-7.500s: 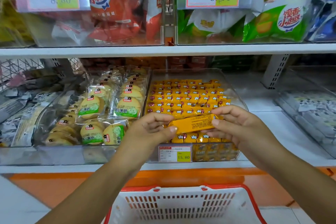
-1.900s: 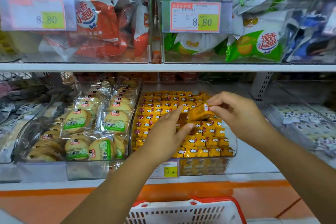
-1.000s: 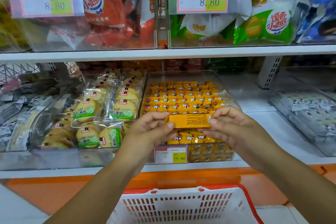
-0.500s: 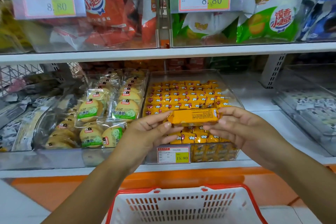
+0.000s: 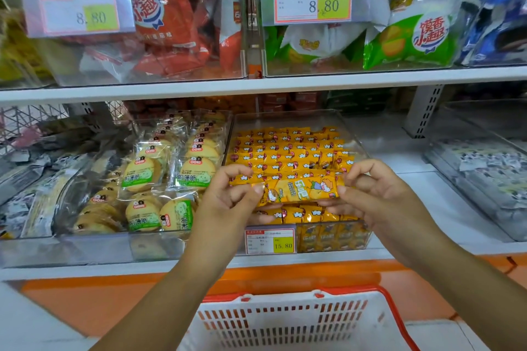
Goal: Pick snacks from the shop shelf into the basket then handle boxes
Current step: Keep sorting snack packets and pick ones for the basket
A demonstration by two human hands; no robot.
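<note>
Yellow packet [image 5: 302, 191], ends (both) under fingertips [image 5: 258, 188]

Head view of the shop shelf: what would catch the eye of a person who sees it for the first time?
The yellow snack packet in the middle strikes first, pinched at its ends by the left hand and the right hand. Behind it a clear bin on the lower shelf holds rows of small yellow packets, and a white basket with a red rim stands at the bottom edge.
</note>
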